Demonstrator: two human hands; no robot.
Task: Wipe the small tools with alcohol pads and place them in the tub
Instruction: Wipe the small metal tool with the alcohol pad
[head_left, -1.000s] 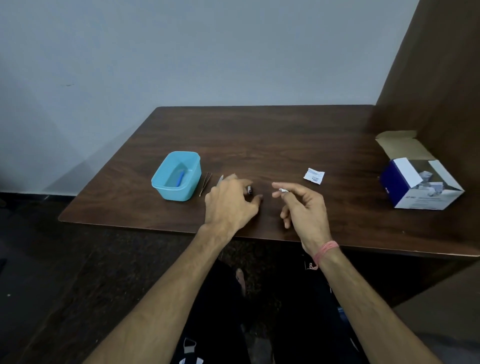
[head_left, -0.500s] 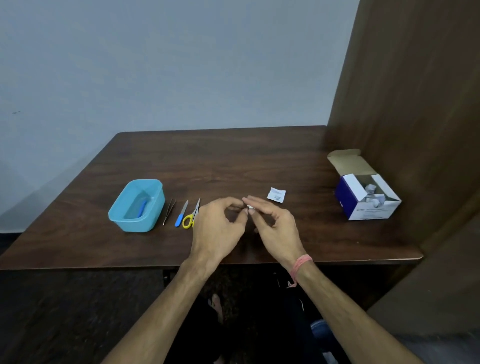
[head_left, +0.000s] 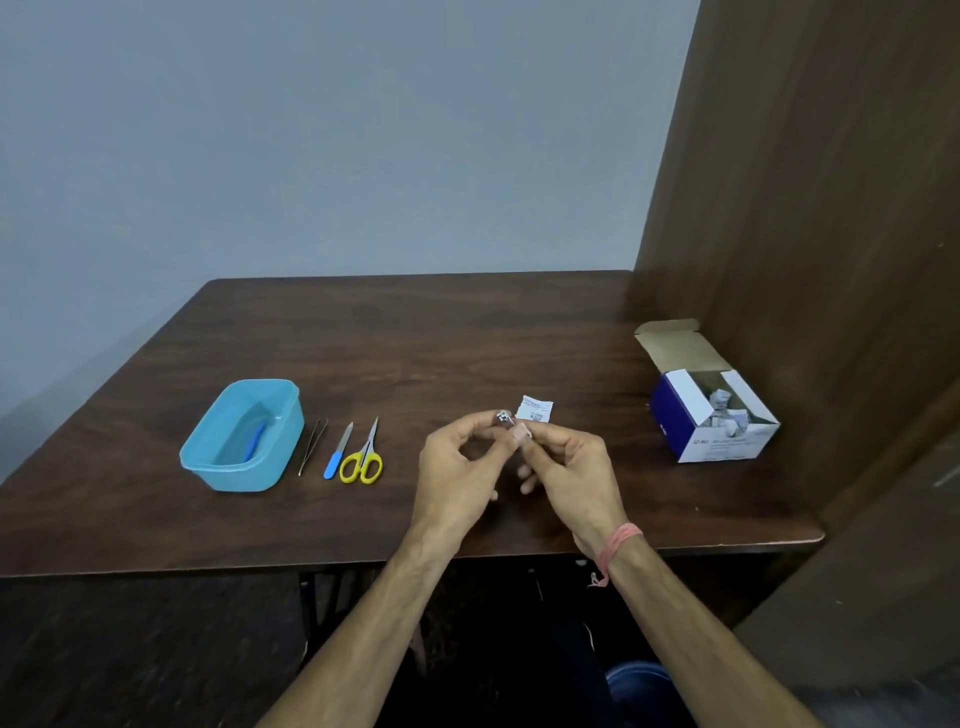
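Since a second ago your left hand (head_left: 460, 470) has come off the table with a small metal tool (head_left: 503, 416), and both hands now meet above the near middle of the table (head_left: 467, 338). Your left fingertips pinch the tool, too small here to name with certainty; your right hand (head_left: 566, 467) pinches a white alcohol pad (head_left: 521, 431) against it. To wipe well, I would hold the tool steady by one end, draw the pad along its whole length, then turn it and do the other face, taking care that so small a piece does not slip.

Just beyond your fingers lies a torn pad wrapper (head_left: 535, 408). Further left, in a row, lie the yellow scissors (head_left: 363, 457), the blue-handled file (head_left: 337, 451) and the tweezers (head_left: 313, 447), not yet in the blue tub (head_left: 208, 457), which already holds one blue tool (head_left: 255, 441). At far right stands the open pad box (head_left: 711, 415).
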